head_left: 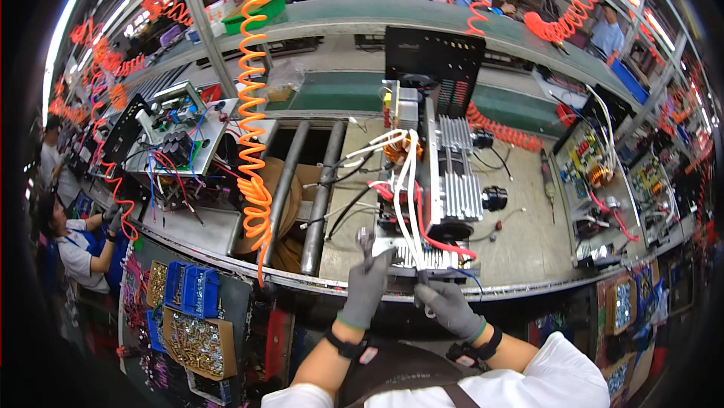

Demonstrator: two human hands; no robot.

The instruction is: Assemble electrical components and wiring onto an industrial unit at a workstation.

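Observation:
Both my hands wear grey gloves. My left hand (366, 293) is closed round a metal wrench (365, 240), whose head points up beside the open power unit's near end. My right hand (451, 310) is closed at the lower end of the thick white cables (412, 216), where a dark sleeve shows. A small metal ring (429, 312) peeks out below those fingers; whether it belongs to the cables is unclear. The power unit, with silver finned heat sinks (458, 170) and an upright black panel (445, 57), stands just ahead. A red cable (445, 246) curves across its near end.
Left of the bench top are metal rollers (317, 197) and a hanging orange coiled hose (253, 99). Other open units stand left (177, 144) and right (596, 182). A screwdriver-like tool (547, 182) lies on the bench. Screw bins (197, 344) sit below left; a co-worker (79, 246) is farther left.

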